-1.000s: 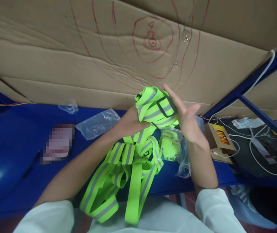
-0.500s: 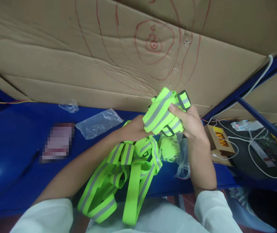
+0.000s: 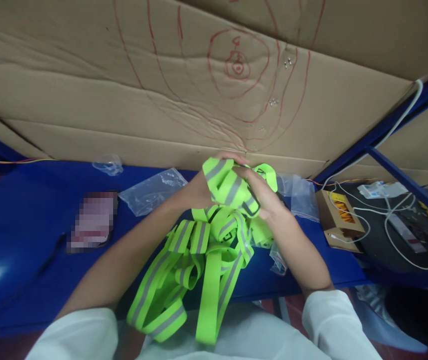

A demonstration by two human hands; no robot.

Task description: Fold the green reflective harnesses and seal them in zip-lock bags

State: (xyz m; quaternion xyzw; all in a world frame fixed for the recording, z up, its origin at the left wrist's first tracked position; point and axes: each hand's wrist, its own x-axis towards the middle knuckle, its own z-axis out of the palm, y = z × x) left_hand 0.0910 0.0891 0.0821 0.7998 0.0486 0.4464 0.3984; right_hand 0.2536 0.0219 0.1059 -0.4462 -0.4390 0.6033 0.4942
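Both my hands hold a gathered bundle of neon-yellow reflective strap [image 3: 232,187] with grey stripes and a black buckle. My left hand [image 3: 201,187] grips its left side, its fingers mostly hidden behind the webbing. On the right, my right hand [image 3: 262,192] is wrapped round the bundle, near the buckle. Below it a heap of the same reflective straps [image 3: 208,265] lies on the blue table and hangs over the front edge in loops. A further yellow bundle [image 3: 262,232] sits partly behind my right wrist.
Clear plastic bags [image 3: 153,192] lie at left, with another bag [image 3: 306,197] at right. A pixelated flat object [image 3: 92,220] rests on the blue table [image 3: 22,215]. A cardboard box [image 3: 339,220] and white cables [image 3: 390,215] are at right. A cardboard sheet [image 3: 161,100] stands behind.
My hands have come closer together and lower, and the strap bundle has turned. My right hand has moved left, uncovering the plastic bag at right.
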